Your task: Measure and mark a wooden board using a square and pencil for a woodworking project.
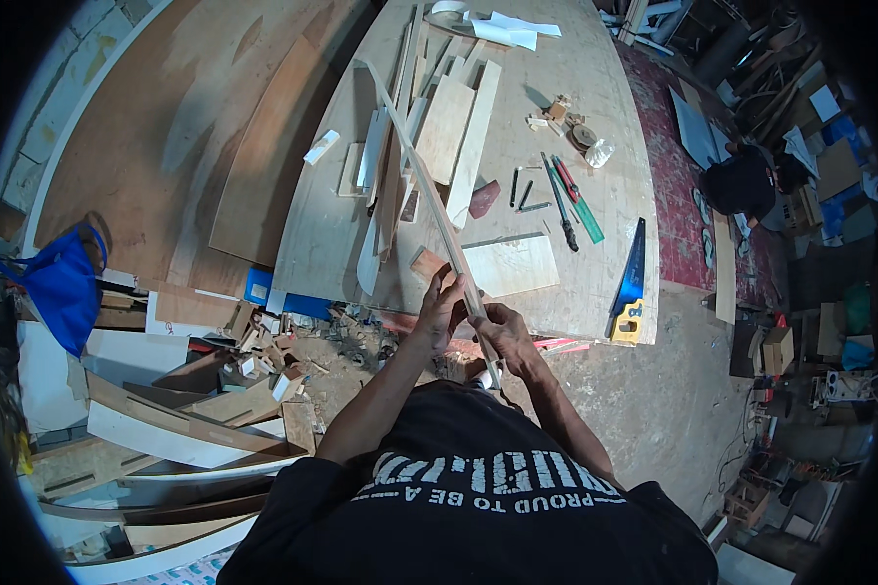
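Both of my hands grip a long, thin pale wood strip that runs diagonally from among the stacked lumber down toward my body. My left hand is curled round it just off the worktable; my right hand holds it a little lower and to the right. A small orange-brown block lies beside my left fingers, and a pale rectangular board sits beyond my right hand. More planks and strips are piled lengthwise up the middle of the table.
A yellow-handled saw lies at the table's right edge, near pens and cutters. Large plywood sheets stand at left, above scattered offcuts. A person in dark clothing is at the red surface on the right.
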A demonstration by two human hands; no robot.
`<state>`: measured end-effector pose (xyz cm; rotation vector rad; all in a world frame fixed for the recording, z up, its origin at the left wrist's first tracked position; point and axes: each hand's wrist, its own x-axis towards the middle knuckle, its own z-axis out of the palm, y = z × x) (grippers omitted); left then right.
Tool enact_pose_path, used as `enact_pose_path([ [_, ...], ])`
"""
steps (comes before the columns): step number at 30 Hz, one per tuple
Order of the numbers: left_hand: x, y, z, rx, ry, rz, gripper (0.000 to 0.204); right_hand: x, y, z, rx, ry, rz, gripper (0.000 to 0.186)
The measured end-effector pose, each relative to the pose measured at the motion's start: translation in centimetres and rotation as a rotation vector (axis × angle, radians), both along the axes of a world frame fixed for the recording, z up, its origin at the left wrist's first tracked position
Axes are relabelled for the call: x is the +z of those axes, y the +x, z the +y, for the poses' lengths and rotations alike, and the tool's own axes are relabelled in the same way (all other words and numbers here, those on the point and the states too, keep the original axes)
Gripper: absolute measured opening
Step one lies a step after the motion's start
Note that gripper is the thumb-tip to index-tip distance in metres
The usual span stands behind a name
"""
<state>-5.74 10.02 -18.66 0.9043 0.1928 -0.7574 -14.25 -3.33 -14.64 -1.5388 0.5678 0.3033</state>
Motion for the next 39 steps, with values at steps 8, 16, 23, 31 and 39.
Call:
enact_pose_path([
  [8,0.5,1.2,0.9,-0.029,-0.075,0.074,0.048,-0.5,0.3,-0.1,0.04,-0.012,0.019,0.057],
  [16,0.0,1.6,0.7,-0.023,-0.004,0.036,0.046,0.0,0.3,-0.1,0.007,0.043,0.016,0.052],
  [23,1.5,2.7,-0.1,-0.021,0.026,-0.012,0.05,2.0,1.3,-0.9,0.002,0.071,0.018,0.052],
  [31,2.2,2.6,-0.1,-0.061,-0.281,-0.007,0.048,3.8,1.2,-0.7,0.05,-0.288,0.01,0.08],
  [39,3.0,2.9,0.3,-0.11,-0.421,0.059,0.056,4.0,0.4,-1.2,-0.093,0.148,-0.091,0.044],
])
